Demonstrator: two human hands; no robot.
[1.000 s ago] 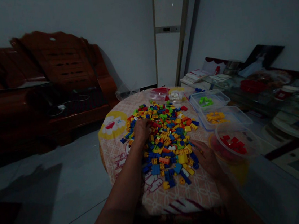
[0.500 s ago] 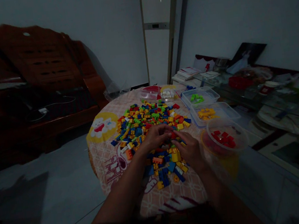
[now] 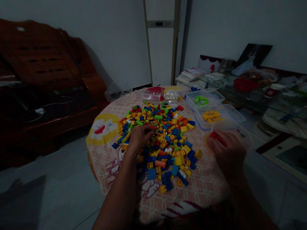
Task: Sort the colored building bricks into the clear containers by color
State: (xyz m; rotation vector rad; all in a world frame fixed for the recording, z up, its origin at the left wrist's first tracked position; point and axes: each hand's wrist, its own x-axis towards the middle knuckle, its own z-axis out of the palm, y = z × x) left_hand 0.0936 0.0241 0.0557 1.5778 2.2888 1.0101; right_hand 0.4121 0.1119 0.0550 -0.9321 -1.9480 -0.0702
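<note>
A pile of mixed toy building bricks (image 3: 158, 118) in yellow, blue, green, red and orange covers the middle of the round table. My left hand (image 3: 141, 137) is over the left side of the pile, its fingers bent around a red brick (image 3: 151, 127) that is partly hidden. My right hand (image 3: 228, 150) is closed on another red brick (image 3: 214, 135), at the near left rim of the round clear tub (image 3: 243, 128). The hand hides most of the tub's contents.
Behind the tub, one clear box (image 3: 234, 111) holds yellow bricks and another (image 3: 214, 94) holds green ones. A clear plastic container (image 3: 153, 95) lies at the table's far edge. To the right is a cluttered glass table (image 3: 251, 88); at left, a wooden bench (image 3: 35, 66).
My hands have parted. The right has carried a red brick rightward from the pile to the round tub. My left hand has moved left and slightly away, onto a red brick in the pile.
</note>
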